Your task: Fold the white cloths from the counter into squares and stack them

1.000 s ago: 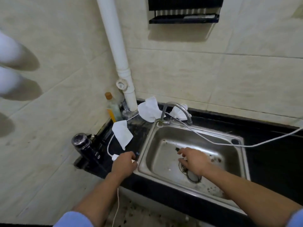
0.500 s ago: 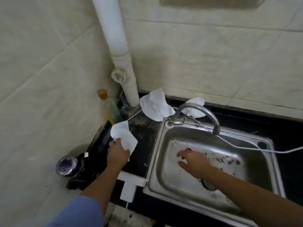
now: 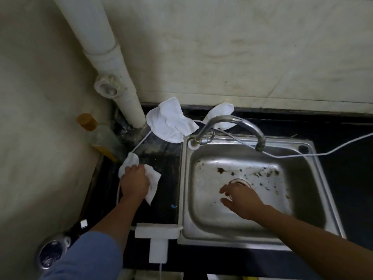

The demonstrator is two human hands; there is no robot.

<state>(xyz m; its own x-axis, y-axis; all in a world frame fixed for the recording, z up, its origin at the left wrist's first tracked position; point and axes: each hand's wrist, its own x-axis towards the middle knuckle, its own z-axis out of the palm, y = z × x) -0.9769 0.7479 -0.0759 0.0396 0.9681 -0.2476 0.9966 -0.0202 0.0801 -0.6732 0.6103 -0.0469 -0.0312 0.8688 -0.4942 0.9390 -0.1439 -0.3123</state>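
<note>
Three white cloths lie on the black counter (image 3: 161,199) left of and behind the sink. My left hand (image 3: 134,182) grips the nearest cloth (image 3: 153,178), its fingers curled into the fabric so the cloth bunches around them. A second, crumpled cloth (image 3: 171,124) lies by the foot of the white pipe. The third cloth (image 3: 221,114) sits behind the tap, partly hidden by it. My right hand (image 3: 240,199) hovers over the sink basin near the drain, fingers spread and holding nothing.
The steel sink (image 3: 323,199) with its curved tap (image 3: 232,126) fills the middle. A white cable (image 3: 333,148) runs across its back rim. A white pipe (image 3: 125,93), an orange-capped bottle (image 3: 96,134), a dark flask (image 3: 52,253) and a white plug block (image 3: 157,239) crowd the left.
My left hand has closed on the near cloth and bunched it up. My right hand has slid back toward the drain. The camera has tilted further down and moved closer.
</note>
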